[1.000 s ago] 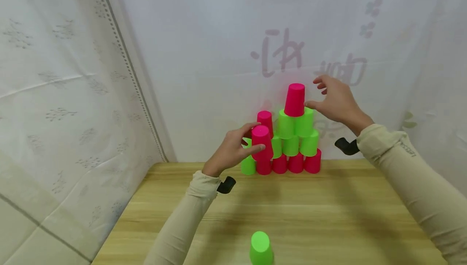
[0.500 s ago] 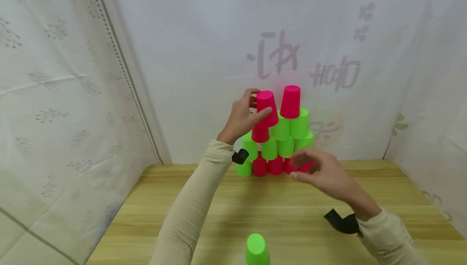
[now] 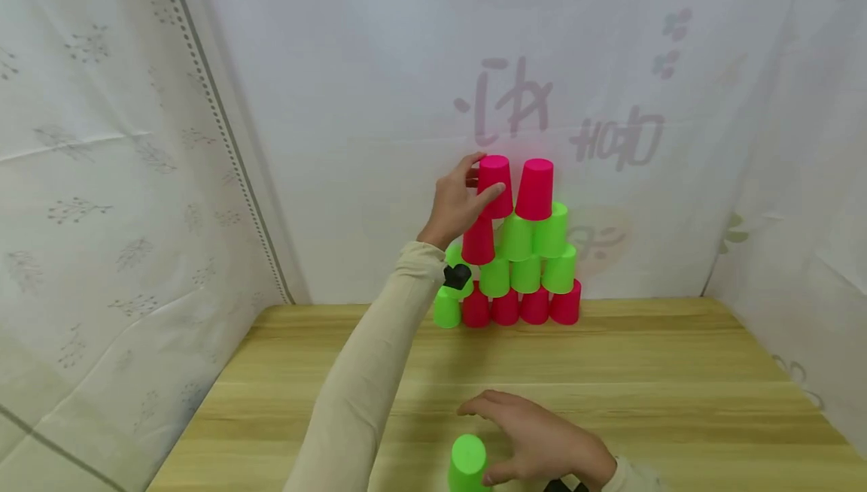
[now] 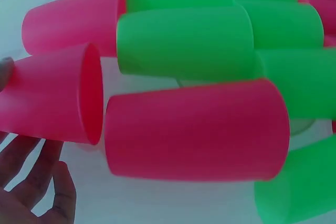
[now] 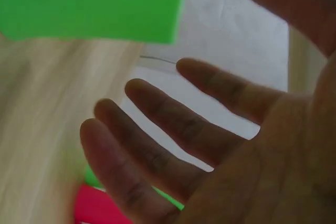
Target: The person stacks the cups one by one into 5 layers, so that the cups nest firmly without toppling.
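A pyramid of upturned green and pink cups [image 3: 524, 274] stands at the back of the wooden table [image 3: 677, 372]. My left hand [image 3: 482, 177] grips a pink cup [image 3: 496, 176] at the top level, just left of the top pink cup [image 3: 535, 189]. The left wrist view shows this held pink cup [image 4: 52, 100] against my fingers [image 4: 31, 182], beside another pink cup [image 4: 197, 129] and green cups [image 4: 184, 40]. Near the table's front, my right hand [image 3: 501, 435] hovers with spread fingers next to a single green cup [image 3: 467, 462]. Up close, the right hand [image 5: 173, 129] is empty below that green cup [image 5: 89, 3].
White patterned curtains [image 3: 135, 176] close in the table on the left, back and right. Bare wood lies between the pyramid and the lone cup. A black wrist strap [image 3: 457, 275] sits on my left sleeve.
My left hand raised the pink cup from the pyramid's left flank to the top level. My right hand left the top cup and came down to the lone green cup.
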Demonstrator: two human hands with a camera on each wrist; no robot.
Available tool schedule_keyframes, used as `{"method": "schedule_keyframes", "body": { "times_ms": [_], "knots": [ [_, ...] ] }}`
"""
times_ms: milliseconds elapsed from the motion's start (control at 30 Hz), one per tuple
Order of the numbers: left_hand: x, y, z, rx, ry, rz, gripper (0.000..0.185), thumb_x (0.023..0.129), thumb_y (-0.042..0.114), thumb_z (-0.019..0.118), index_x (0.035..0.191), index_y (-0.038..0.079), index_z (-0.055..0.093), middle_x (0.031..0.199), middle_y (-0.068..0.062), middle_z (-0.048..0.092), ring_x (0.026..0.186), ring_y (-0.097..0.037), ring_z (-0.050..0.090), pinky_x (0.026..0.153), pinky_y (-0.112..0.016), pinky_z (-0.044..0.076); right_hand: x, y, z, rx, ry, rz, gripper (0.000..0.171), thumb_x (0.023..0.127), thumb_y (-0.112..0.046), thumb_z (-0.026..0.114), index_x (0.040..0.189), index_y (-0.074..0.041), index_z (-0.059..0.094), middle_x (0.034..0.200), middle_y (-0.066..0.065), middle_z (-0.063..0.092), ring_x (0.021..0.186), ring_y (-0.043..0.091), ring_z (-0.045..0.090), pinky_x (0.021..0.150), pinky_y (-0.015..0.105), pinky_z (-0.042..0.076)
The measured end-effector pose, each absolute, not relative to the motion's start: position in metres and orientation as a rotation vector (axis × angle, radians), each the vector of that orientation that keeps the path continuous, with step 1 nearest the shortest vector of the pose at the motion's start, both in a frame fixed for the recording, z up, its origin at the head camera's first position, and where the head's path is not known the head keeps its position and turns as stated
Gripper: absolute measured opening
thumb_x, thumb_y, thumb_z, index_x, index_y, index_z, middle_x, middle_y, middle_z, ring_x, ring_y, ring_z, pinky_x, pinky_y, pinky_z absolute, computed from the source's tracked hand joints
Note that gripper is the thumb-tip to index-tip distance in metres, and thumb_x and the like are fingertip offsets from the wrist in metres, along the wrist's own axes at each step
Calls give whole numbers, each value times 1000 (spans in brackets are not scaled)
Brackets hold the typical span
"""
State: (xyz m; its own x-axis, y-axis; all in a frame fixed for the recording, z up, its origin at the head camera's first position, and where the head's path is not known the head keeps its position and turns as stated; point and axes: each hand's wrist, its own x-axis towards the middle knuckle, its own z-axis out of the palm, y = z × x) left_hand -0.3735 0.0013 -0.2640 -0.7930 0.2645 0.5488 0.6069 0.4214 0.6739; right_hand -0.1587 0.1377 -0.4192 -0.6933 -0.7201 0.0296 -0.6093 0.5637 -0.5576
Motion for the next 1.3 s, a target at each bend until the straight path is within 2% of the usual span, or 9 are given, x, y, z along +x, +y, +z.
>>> {"method": "schedule_keyframes", "body": {
  "times_ms": [133,367,767,1000,1167,1300],
  "knots": [
    [-376,5,-265,-719,-2371,-1356,64,92,25,73,148,14,44,128,-12,67,114,-26,65,89,-33,60,-159,129,-425,-1146,2598,-820,58,80,-34,84,130,-17,60,125,-7,66,107,5,62,88,23,53],
    [-376,7,-267,-668,-2438,-1358,65,93,24,73,149,14,41,131,-12,65,118,-26,63,93,-35,59,-160,124,-432,-1079,2563,-895,52,78,-29,86,123,-13,64,113,-15,68,97,-7,59,76,18,52],
    [-374,3,-275,-658,-2497,-1302,71,92,22,74,152,12,37,141,-11,60,125,-27,63,96,-35,58,-159,121,-439,-1025,2517,-1024,50,77,-24,87,121,-13,65,109,-17,67,94,-8,57,75,17,52],
    [-363,-12,-281,-669,-2479,-1234,69,92,23,73,151,12,39,141,-11,60,126,-27,63,101,-39,56,-159,127,-450,-1053,2441,-1171,43,76,-19,88,112,-25,65,105,-18,67,96,-6,60,78,19,54],
    [-353,-32,-284,-706,-2427,-1176,65,92,24,73,148,8,43,139,-12,62,127,-28,61,105,-45,52,-161,131,-458,-1054,2310,-1350,41,79,-18,85,114,-24,65,109,-10,70,102,-2,61,77,21,56],
    [-342,-54,-292,-722,-2394,-1162,60,92,23,73,144,7,47,136,-14,64,125,-28,62,103,-49,53,-163,133,-464,-1019,2202,-1460,41,82,-20,83,119,-17,66,115,-2,71,107,1,61,79,24,57]
  ]
}}
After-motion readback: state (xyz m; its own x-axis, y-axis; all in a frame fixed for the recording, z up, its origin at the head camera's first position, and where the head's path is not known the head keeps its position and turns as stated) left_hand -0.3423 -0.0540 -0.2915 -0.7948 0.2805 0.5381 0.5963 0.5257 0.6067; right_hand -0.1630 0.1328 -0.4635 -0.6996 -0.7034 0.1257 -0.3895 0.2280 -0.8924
